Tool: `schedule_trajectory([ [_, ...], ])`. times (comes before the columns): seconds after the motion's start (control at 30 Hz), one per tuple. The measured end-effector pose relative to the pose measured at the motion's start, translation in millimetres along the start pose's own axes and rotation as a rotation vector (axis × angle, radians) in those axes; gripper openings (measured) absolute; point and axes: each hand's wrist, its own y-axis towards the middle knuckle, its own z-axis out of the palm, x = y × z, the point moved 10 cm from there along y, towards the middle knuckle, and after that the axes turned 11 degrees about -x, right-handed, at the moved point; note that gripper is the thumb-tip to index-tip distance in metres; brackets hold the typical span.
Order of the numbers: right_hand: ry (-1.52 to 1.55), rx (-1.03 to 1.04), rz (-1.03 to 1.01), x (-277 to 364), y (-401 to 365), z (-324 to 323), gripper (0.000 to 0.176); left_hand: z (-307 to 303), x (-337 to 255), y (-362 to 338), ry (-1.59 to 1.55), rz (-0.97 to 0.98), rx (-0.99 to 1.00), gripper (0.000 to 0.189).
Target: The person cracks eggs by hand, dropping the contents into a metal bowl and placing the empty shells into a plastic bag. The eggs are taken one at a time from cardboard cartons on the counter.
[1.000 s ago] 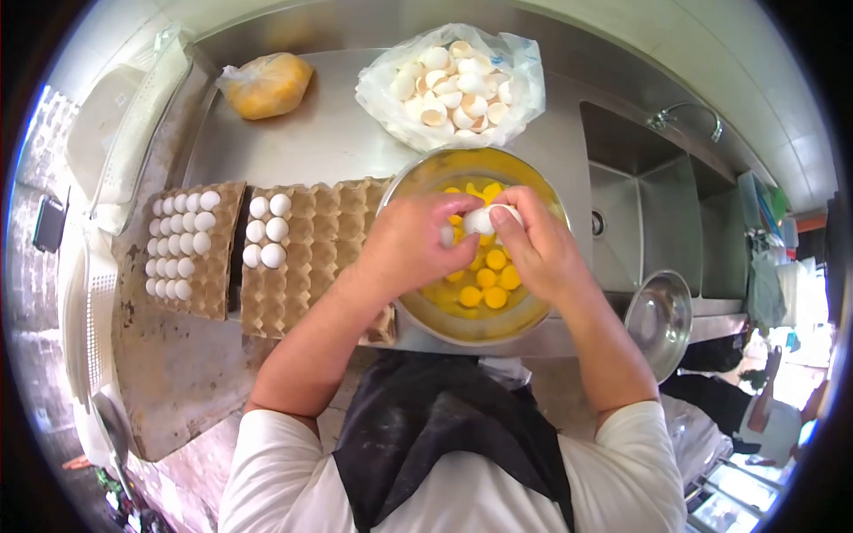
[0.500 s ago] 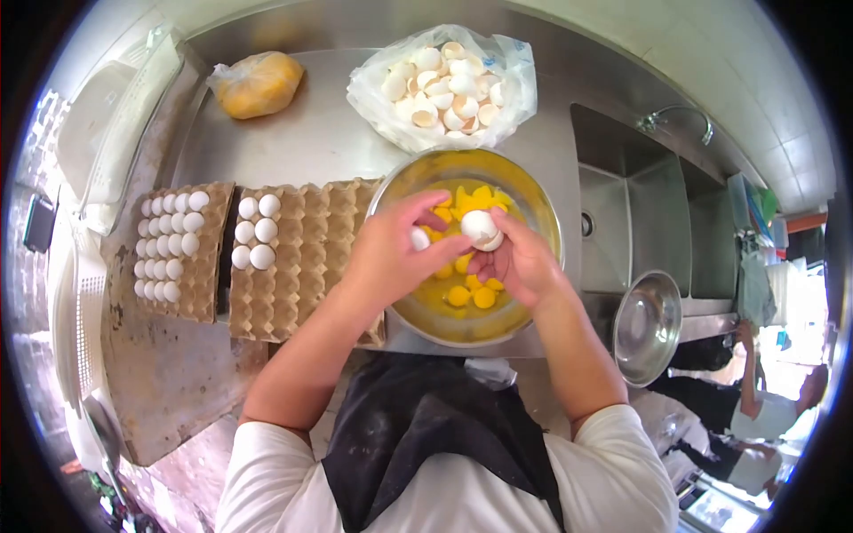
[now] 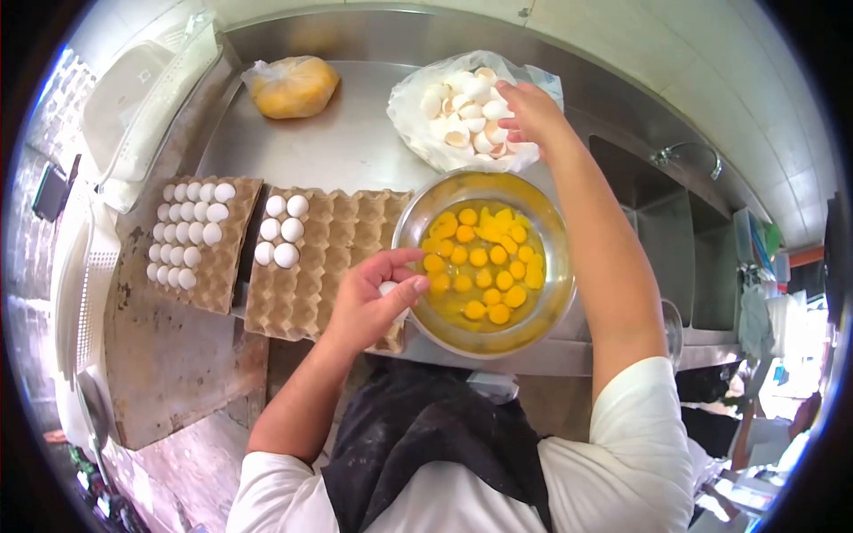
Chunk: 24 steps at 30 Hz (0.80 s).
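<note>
My left hand (image 3: pixel 360 306) is curled around a white egg (image 3: pixel 387 288) at the left rim of a metal bowl (image 3: pixel 557 280). Many yellow yolks (image 3: pixel 479 258) in clear egg white lie in the bowl. My right hand (image 3: pixel 537 115) reaches over the right side of a plastic bag (image 3: pixel 410 105) full of broken eggshells (image 3: pixel 473 111). Its fingers are apart, and no shell shows in them. Left of the bowl, a cardboard egg tray (image 3: pixel 333 244) has several white eggs (image 3: pixel 283 230) in its left columns.
Another egg tray (image 3: pixel 233 274) with several rows of eggs stands further left. A tied bag of yellow contents (image 3: pixel 296 87) sits on the steel counter (image 3: pixel 355 107) at the back. To the right are a sink (image 3: pixel 662 235) and a tap (image 3: pixel 689 153). Plastic crates (image 3: pixel 89 284) stand at far left.
My right hand has gone from above the bowl to the shell bag, and the cracked shell it held no longer shows in it. My left hand has drawn back to the bowl's left rim with its egg.
</note>
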Motion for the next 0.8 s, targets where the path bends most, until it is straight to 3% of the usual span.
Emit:
schedule_trajectory([
  [0.07,-0.065,-0.095,-0.041,-0.1,-0.8,-4.6,0.065,-6.9,2.2,-1.7,0.018,0.004,-0.02,0.042],
  [0.13,0.039,-0.102,-0.276,15.8,-33.5,-4.0,0.059,-11.3,0.2,-3.8,0.032,0.005,-0.047,0.043],
  [0.2,0.081,0.087,-0.336,-5.0,-79.6,19.4,0.056,-20.2,1.7,-5.8,-0.254,-0.137,-0.172,0.053],
  [0.27,-0.089,0.333,-0.295,-13.6,-158.0,42.5,0.052,-21.2,9.1,-3.5,-0.295,-0.158,-0.152,0.063],
  [0.33,-0.249,0.379,-0.487,-0.9,-224.0,53.5,0.046,-9.8,15.0,-4.5,-0.551,-0.284,-0.127,0.062],
  [0.4,-0.136,0.269,-0.74,0.1,-264.1,58.7,0.043,1.4,19.6,-5.0,-0.612,-0.291,-0.059,0.062],
  [0.5,-0.273,0.126,-0.857,-10.9,-278.2,43.6,0.044,26.4,13.6,-20.0,-0.599,-0.373,0.054,0.066],
  [0.53,-0.274,0.116,-0.851,-14.2,-283.9,38.1,0.044,29.3,12.1,-23.8,-0.594,-0.378,0.063,0.066],
  [0.63,0.046,-0.025,-0.394,-57.2,-286.2,-5.0,0.039,40.1,6.2,-36.4,-0.419,-0.358,0.207,0.062],
  [0.67,0.041,-0.041,-0.384,-69.2,-295.0,-14.9,0.039,38.5,2.9,-37.8,-0.418,-0.368,0.224,0.062],
  [0.73,0.335,-0.327,-0.195,-119.8,-302.8,-63.2,0.042,38.4,-15.0,-36.9,-0.152,-0.133,0.323,0.059],
  [0.8,0.187,-0.484,-0.239,-162.0,-315.0,-95.8,0.043,28.0,-8.2,-35.4,-0.193,-0.169,0.33,0.057],
])
